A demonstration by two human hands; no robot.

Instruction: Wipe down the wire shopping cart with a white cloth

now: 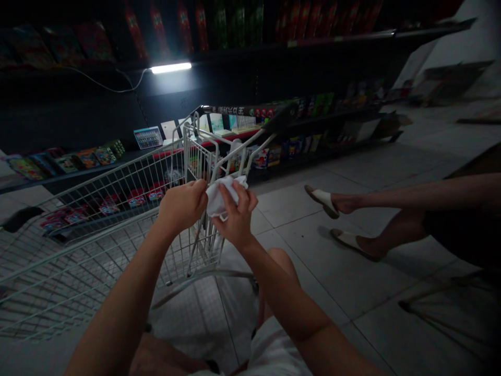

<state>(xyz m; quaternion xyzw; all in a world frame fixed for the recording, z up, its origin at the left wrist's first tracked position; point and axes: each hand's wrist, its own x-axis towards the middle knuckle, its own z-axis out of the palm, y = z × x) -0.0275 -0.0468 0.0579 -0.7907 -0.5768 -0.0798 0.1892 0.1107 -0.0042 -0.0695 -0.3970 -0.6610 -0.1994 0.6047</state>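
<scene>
A crumpled white cloth (217, 197) is pinched in the fingers of my right hand (236, 216), against the tubular frame at the handle end of a metal shopping cart (129, 235). Close on its left, my left hand (181, 205) is closed in a fist in front of the cart's wire side. The cloth's left edge reaches the left fingers, but what they grip is hidden. The cart's dark push handle (238, 110) lies beyond both hands.
Dark shelves hold boxes (104, 155), bottles (183, 26) and red packages (107, 204). A lit tube lamp (171, 68) hangs under a shelf, its cable running left. On the right, another person's legs and light shoes (346, 240) extend over the tiled floor (305, 277).
</scene>
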